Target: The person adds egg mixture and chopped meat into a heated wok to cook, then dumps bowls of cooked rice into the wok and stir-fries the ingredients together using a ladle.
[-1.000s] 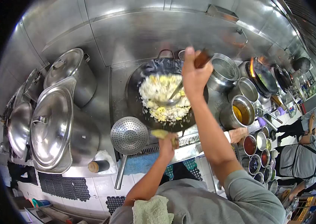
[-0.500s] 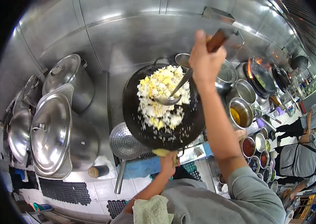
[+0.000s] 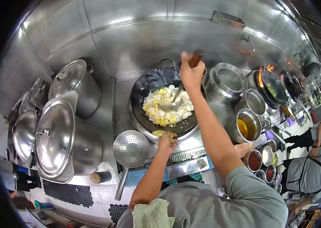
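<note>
My right hand (image 3: 191,78) has its fingers wrapped round the wooden handle (image 3: 195,60) of a ladle (image 3: 178,92), whose bowl rests in the pale, yellow-flecked food (image 3: 164,114) in the middle of the wok (image 3: 139,89). At the wok's near rim, my left hand (image 3: 166,143) is closed on a yellowish cloth (image 3: 159,133); I cannot tell whether a handle lies inside the fold.

I judge the wok heavy and stiff, likely hot and perhaps greasy at the edge, so the padded near rim is where to hold it. The ladle should feel light but drag a little in the load, best gripped by its wood. The food looks loose and soft, the yellow pieces easily broken.

To the wok's left stand two big lidded pots (image 3: 56,138), their contents hidden. Just beside its near left edge lies a perforated strainer (image 3: 131,146), with nothing in it. Right of the wok, beyond my forearm, a deep pan (image 3: 232,133) holds amber liquid (image 3: 243,130); nearer me on that side, small bowls carry a red sauce (image 3: 254,160) and something white. Farther right of the wok, a second pan (image 3: 282,87) holds greens beside open flame.
</note>
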`<action>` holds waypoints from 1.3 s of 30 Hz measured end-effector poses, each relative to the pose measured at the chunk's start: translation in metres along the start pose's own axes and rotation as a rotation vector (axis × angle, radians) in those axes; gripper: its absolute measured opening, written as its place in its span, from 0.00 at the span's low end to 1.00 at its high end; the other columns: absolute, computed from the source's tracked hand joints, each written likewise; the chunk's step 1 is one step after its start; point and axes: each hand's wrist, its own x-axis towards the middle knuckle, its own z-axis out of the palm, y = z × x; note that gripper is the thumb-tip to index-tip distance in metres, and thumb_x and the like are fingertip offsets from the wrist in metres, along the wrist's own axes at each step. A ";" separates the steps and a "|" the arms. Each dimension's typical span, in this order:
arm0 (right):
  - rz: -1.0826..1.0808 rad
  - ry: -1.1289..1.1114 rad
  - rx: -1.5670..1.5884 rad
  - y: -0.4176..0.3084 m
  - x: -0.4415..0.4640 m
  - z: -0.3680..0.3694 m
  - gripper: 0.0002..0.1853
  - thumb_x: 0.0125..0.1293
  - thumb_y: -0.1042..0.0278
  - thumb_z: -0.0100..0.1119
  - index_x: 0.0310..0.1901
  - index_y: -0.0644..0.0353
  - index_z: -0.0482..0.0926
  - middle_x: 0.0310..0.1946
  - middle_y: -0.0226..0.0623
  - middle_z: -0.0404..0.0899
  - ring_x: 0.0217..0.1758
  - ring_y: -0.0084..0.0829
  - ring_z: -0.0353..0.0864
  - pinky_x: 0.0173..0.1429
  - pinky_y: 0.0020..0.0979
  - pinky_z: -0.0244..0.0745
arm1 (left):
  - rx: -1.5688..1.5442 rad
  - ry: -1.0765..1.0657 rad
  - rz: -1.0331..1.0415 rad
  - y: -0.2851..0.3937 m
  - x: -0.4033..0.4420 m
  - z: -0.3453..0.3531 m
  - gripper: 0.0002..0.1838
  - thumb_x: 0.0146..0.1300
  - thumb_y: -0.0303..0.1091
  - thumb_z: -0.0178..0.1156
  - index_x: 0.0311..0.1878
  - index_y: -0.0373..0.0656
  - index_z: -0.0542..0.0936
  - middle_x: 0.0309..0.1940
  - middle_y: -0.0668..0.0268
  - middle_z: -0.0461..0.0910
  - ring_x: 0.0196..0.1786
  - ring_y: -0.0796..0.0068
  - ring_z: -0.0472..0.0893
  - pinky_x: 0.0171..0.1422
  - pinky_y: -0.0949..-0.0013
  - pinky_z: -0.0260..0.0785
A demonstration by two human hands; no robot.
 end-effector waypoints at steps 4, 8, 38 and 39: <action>0.012 -0.072 0.115 -0.050 0.042 0.008 0.23 0.74 0.60 0.67 0.22 0.55 0.69 0.14 0.23 0.67 0.13 0.18 0.65 0.19 0.27 0.57 | -0.003 0.004 0.013 -0.001 0.002 -0.002 0.05 0.64 0.29 0.57 0.36 0.37 0.76 0.32 0.54 0.81 0.21 0.66 0.75 0.20 0.65 0.62; -0.042 -0.116 0.235 -0.102 0.043 0.019 0.26 0.74 0.60 0.66 0.19 0.53 0.67 0.14 0.21 0.65 0.14 0.16 0.62 0.20 0.26 0.54 | -0.026 -0.013 0.025 -0.005 0.001 -0.004 0.05 0.63 0.29 0.58 0.36 0.37 0.76 0.32 0.54 0.81 0.21 0.65 0.75 0.20 0.64 0.62; -0.008 -0.178 0.001 -0.048 -0.008 0.040 0.23 0.75 0.59 0.66 0.23 0.57 0.68 0.17 0.20 0.65 0.21 0.17 0.60 0.26 0.29 0.56 | 0.015 -0.037 -0.003 -0.011 0.002 -0.014 0.08 0.62 0.33 0.62 0.37 0.38 0.78 0.31 0.58 0.82 0.23 0.66 0.78 0.22 0.65 0.68; 0.019 -0.168 0.063 -0.063 0.007 0.034 0.24 0.76 0.59 0.65 0.22 0.55 0.68 0.16 0.21 0.66 0.16 0.17 0.61 0.22 0.27 0.55 | 0.010 -0.057 0.002 -0.009 0.008 -0.011 0.08 0.62 0.33 0.62 0.38 0.39 0.78 0.31 0.58 0.82 0.23 0.66 0.78 0.22 0.65 0.68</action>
